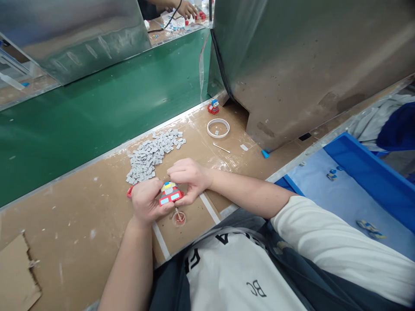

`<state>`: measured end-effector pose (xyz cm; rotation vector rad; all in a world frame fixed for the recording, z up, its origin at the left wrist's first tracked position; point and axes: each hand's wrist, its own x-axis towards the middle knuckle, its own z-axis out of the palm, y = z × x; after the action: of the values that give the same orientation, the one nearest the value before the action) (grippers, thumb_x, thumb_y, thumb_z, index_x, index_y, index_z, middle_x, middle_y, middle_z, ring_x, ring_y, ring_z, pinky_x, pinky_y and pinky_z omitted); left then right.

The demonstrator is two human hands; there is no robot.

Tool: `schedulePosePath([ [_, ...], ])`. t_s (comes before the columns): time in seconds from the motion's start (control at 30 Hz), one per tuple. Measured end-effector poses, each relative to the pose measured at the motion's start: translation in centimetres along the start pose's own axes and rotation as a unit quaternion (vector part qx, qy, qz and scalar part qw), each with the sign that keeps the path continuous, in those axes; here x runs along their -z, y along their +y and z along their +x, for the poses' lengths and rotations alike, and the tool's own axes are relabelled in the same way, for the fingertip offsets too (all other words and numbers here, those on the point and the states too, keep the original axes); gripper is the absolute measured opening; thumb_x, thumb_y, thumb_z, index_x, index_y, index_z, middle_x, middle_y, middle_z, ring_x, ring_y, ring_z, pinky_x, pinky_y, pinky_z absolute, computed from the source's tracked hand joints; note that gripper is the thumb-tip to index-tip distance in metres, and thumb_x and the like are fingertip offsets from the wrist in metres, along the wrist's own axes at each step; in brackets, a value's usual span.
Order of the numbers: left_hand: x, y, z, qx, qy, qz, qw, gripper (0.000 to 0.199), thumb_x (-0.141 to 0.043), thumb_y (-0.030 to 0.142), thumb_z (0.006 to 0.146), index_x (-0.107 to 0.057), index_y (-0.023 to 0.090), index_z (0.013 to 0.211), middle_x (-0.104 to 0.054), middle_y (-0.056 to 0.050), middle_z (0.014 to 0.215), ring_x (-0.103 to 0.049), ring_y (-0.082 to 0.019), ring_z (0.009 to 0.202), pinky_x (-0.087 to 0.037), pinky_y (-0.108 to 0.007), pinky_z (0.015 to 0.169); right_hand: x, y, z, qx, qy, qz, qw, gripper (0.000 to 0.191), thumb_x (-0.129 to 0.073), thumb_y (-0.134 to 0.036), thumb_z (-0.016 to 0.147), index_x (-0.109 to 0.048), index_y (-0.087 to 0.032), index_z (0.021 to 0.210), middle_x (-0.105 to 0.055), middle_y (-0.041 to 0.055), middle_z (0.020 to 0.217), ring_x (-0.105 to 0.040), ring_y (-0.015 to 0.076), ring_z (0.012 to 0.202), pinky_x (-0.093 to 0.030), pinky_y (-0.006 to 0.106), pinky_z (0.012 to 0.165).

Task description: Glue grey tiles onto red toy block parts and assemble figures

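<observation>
Between my two hands is a small red toy vehicle [171, 195] with a yellow and blue top and two pale blue windows. My left hand [146, 199] is closed around its left side, with the thumb along the lower edge. On the other side, my right hand [191, 179] grips it with bent fingers and thumb. A red piece [129, 192] shows partly behind my left hand. Just below the toy stands a small clear cup [179, 219] of reddish liquid with a stick in it. Many small grey pieces [151, 157] lie heaped beyond my hands.
Farther back are another red and blue toy [213, 106], a white ring [218, 128] and a cotton swab [221, 148]. A blue bin [366, 172] holding some pieces is at the right. Metal panels [292, 65] rise behind; across the green belt [113, 101] a co-worker's hand [188, 9] shows.
</observation>
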<state>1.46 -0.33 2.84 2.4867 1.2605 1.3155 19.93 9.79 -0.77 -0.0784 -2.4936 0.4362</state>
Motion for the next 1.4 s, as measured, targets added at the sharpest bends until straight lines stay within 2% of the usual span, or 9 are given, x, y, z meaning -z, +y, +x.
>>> schedulePosePath([
  [0.53, 0.0, 0.0, 0.1, -0.002, 0.0, -0.003, 1.0, 0.059, -0.049, 0.071, 0.11, -0.039, 0.025, 0.074, -0.03, 0.007, 0.06, -0.03, -0.013, 0.05, -0.021, -0.032, 0.05, -0.1, 0.1, -0.1, 0.022, 0.061, 0.034, 0.997, 0.05, -0.055, -0.065, 0.102, -0.038, -0.026, 0.076, -0.043, -0.0028, 0.072, -0.045, 0.0156, 0.066, -0.037, 0.032, 0.067],
  [0.87, 0.0, 0.1, 0.1, 0.013, -0.003, 0.0, 1.0, 0.063, -0.048, 0.073, 0.109, -0.041, 0.024, 0.069, -0.033, 0.006, 0.057, -0.03, -0.013, 0.048, -0.022, -0.032, 0.05, 0.0, 0.1, 0.1, 0.004, 0.003, 0.018, 1.0, 0.052, -0.057, -0.069, 0.1, -0.039, -0.027, 0.077, -0.043, -0.0023, 0.073, -0.048, 0.0165, 0.067, -0.038, 0.032, 0.069],
  [1.03, -0.1, -0.2, -0.4, 0.019, 0.004, 0.007, 1.0, 0.064, -0.05, 0.076, 0.107, -0.046, 0.024, 0.069, -0.036, 0.005, 0.057, -0.031, -0.013, 0.049, -0.023, -0.032, 0.051, 0.1, 0.4, -0.1, 0.009, 0.029, 0.046, 0.999, 0.05, -0.055, -0.069, 0.102, -0.045, -0.026, 0.079, -0.049, 0.0001, 0.075, -0.05, 0.0176, 0.07, -0.04, 0.033, 0.07],
  [1.13, 0.1, -1.0, -1.1, 0.004, 0.038, 0.065, 0.997, 0.061, -0.053, 0.076, 0.106, -0.062, 0.022, 0.082, -0.047, 0.003, 0.059, -0.04, -0.015, 0.051, -0.03, -0.031, 0.054, 0.2, 1.3, -0.2, -0.013, 0.043, 0.081, 0.996, 0.053, -0.05, -0.074, 0.105, -0.055, -0.023, 0.09, -0.057, 0.0028, 0.083, -0.054, 0.0178, 0.075, -0.042, 0.032, 0.073],
  [1.23, 0.4, -2.3, -1.7, -0.011, 0.063, 0.177, 0.982, 0.052, -0.066, 0.071, 0.103, -0.072, 0.019, 0.106, -0.068, -0.004, 0.074, -0.059, -0.019, 0.063, -0.039, -0.031, 0.062, 0.2, 2.2, 0.0, -0.064, 0.03, 0.155, 0.985, 0.06, -0.045, -0.08, 0.106, -0.058, -0.021, 0.1, -0.059, 0.0034, 0.088, -0.055, 0.0172, 0.078, -0.042, 0.03, 0.073],
  [1.3, 0.5, -3.0, -1.9, -0.001, 0.059, 0.226, 0.972, 0.045, -0.072, 0.061, 0.103, -0.073, 0.019, 0.12, -0.078, -0.009, 0.091, -0.07, -0.023, 0.077, -0.044, -0.031, 0.069, 0.0, 2.5, 0.1, -0.091, 0.02, 0.192, 0.977, 0.059, -0.048, -0.079, 0.106, -0.054, -0.021, 0.096, -0.056, 0.0016, 0.085, -0.053, 0.016, 0.077, -0.041, 0.029, 0.072],
  [1.4, 0.4, -3.5, -1.9, 0.022, 0.044, 0.248, 0.967, 0.043, -0.071, 0.048, 0.107, -0.07, 0.019, 0.138, -0.083, -0.013, 0.112, -0.077, -0.027, 0.095, -0.051, -0.032, 0.082, -0.2, 2.0, 0.3, -0.131, 0.035, 0.187, 0.973, 0.053, -0.056, -0.072, 0.105, -0.048, -0.022, 0.086, -0.051, -0.0014, 0.08, -0.048, 0.0144, 0.074, -0.039, 0.028, 0.071],
])
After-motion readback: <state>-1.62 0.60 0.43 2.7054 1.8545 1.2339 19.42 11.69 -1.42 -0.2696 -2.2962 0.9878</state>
